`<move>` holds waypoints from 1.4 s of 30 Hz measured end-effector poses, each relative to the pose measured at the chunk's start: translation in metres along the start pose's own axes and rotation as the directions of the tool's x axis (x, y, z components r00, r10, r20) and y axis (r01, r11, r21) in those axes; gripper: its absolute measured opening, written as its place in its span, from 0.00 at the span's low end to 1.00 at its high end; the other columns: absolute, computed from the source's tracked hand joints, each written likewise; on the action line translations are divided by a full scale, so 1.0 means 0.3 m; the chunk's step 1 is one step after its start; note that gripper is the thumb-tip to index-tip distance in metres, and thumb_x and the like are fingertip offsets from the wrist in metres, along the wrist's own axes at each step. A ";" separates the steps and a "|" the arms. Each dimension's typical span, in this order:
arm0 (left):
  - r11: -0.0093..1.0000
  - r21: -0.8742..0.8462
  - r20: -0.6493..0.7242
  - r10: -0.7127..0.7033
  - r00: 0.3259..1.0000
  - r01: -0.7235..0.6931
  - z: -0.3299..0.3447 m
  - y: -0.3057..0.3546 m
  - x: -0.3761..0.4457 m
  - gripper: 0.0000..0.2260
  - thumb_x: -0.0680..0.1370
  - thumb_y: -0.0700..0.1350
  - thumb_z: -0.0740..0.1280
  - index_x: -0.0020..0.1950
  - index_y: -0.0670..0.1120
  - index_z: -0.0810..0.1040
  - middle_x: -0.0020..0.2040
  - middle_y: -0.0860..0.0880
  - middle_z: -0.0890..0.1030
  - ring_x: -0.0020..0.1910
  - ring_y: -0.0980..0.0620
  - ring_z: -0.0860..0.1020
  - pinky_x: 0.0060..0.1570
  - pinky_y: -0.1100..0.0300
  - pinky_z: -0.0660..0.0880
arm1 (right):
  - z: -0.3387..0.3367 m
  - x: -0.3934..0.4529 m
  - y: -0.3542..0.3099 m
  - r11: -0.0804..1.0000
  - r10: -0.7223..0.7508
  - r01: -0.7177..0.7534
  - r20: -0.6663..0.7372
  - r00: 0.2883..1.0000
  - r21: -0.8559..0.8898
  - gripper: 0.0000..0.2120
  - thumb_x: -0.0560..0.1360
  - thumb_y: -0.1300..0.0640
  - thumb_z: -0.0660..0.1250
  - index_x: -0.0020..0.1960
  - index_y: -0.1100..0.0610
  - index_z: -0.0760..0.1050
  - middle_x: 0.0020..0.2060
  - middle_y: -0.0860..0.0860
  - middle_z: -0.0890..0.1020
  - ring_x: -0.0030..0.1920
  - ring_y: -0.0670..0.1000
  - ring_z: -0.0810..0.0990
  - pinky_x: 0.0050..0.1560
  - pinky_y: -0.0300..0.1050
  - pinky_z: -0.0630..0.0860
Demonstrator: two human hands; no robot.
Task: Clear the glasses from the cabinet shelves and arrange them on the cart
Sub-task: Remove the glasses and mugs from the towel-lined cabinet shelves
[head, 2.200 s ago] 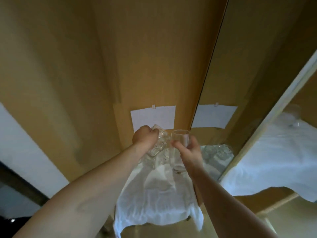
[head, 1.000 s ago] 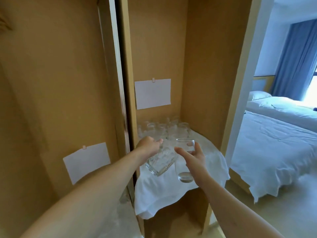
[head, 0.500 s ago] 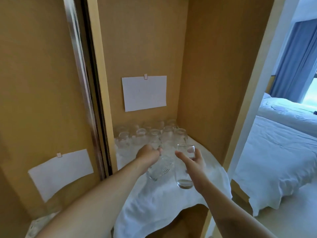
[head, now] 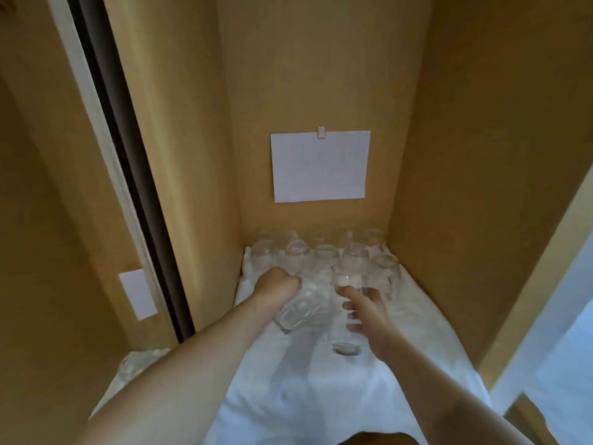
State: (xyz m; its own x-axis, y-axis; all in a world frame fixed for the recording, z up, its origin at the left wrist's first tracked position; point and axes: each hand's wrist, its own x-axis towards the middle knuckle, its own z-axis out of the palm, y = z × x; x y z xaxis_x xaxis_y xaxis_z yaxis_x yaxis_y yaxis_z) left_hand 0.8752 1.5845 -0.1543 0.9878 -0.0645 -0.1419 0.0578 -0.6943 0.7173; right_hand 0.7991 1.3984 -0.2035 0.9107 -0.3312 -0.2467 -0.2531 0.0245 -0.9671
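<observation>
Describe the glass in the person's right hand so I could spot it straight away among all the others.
Find the white sheet of paper clipped to the cabinet's back wall, then drop to the white cloth below it. In front of the cluster of glasses at the back, the right hand grips a tall plain tumbler. It is held upright, unlike the patterned glass tilted in the left hand.

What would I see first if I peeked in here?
Two bare arms reaching in: the left hand grips a tilted ribbed clear glass, the right hand a tall upright clear glass. Behind them, clear glasses crowd the white cloth, under a white paper sheet on the back wall.
</observation>
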 end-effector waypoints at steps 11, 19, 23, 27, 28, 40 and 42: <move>0.992 -0.089 -0.226 -0.107 0.968 0.089 0.045 -0.069 0.002 0.06 0.78 0.46 0.70 0.42 0.46 0.79 0.49 0.41 0.84 0.53 0.40 0.82 0.52 0.52 0.78 | -0.004 0.165 0.024 0.983 0.185 -0.184 0.225 0.957 -0.025 0.36 0.63 0.40 0.79 0.64 0.56 0.74 0.50 0.56 0.79 0.46 0.54 0.77 0.44 0.51 0.78; 0.891 0.444 -0.133 0.171 0.976 -0.096 -0.018 -0.107 0.085 0.03 0.78 0.45 0.67 0.45 0.47 0.79 0.43 0.47 0.81 0.48 0.45 0.80 0.43 0.58 0.75 | 0.054 0.298 0.002 0.936 0.334 -0.351 0.303 0.893 0.003 0.40 0.63 0.27 0.74 0.59 0.58 0.75 0.48 0.59 0.87 0.44 0.57 0.82 0.59 0.59 0.81; 0.694 0.686 0.047 0.259 0.965 -0.220 -0.032 -0.118 0.122 0.02 0.76 0.43 0.66 0.45 0.48 0.79 0.44 0.47 0.81 0.51 0.44 0.80 0.42 0.61 0.66 | 0.082 0.360 -0.005 0.820 0.471 -0.564 0.442 0.763 0.101 0.43 0.66 0.29 0.74 0.62 0.64 0.72 0.46 0.65 0.86 0.45 0.64 0.86 0.47 0.67 0.82; 0.422 0.849 0.220 0.263 0.939 -0.317 -0.013 -0.117 0.148 0.05 0.74 0.41 0.66 0.47 0.48 0.80 0.49 0.46 0.83 0.52 0.44 0.79 0.51 0.56 0.70 | 0.093 0.392 -0.005 0.751 0.504 -0.656 0.576 0.643 0.074 0.38 0.64 0.40 0.82 0.60 0.65 0.73 0.42 0.62 0.85 0.41 0.63 0.86 0.50 0.65 0.81; 0.370 0.870 0.246 0.251 0.936 -0.327 -0.004 -0.109 0.157 0.07 0.73 0.41 0.66 0.49 0.48 0.80 0.49 0.46 0.82 0.52 0.44 0.79 0.54 0.54 0.72 | 0.096 0.396 -0.009 0.769 0.497 -0.636 0.570 0.654 0.059 0.38 0.61 0.46 0.85 0.61 0.64 0.73 0.41 0.61 0.84 0.40 0.62 0.85 0.49 0.63 0.81; 0.198 0.830 0.440 0.341 0.831 -0.521 0.090 -0.062 0.255 0.09 0.72 0.55 0.69 0.49 0.54 0.84 0.48 0.50 0.77 0.54 0.46 0.70 0.52 0.50 0.62 | 0.112 0.452 -0.114 0.718 0.242 0.002 0.253 0.937 -0.696 0.52 0.60 0.49 0.84 0.75 0.61 0.60 0.59 0.53 0.77 0.53 0.51 0.79 0.28 0.37 0.70; 0.229 0.819 0.420 0.385 0.822 -0.526 0.098 -0.083 0.271 0.17 0.69 0.64 0.70 0.51 0.54 0.84 0.52 0.50 0.75 0.57 0.47 0.67 0.54 0.48 0.62 | 0.114 0.460 -0.135 0.626 0.189 0.101 0.276 0.942 -0.773 0.50 0.59 0.47 0.83 0.74 0.57 0.63 0.60 0.50 0.75 0.56 0.51 0.76 0.32 0.39 0.71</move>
State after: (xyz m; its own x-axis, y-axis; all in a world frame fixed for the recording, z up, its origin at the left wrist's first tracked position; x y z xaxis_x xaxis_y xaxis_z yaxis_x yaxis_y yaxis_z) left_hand 0.9499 1.5755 -0.2038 0.7729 -0.6217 -0.1272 -0.6253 -0.7121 -0.3192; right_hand 0.9461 1.3839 -0.2005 0.9004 -0.0471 -0.4325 -0.3191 -0.7473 -0.5828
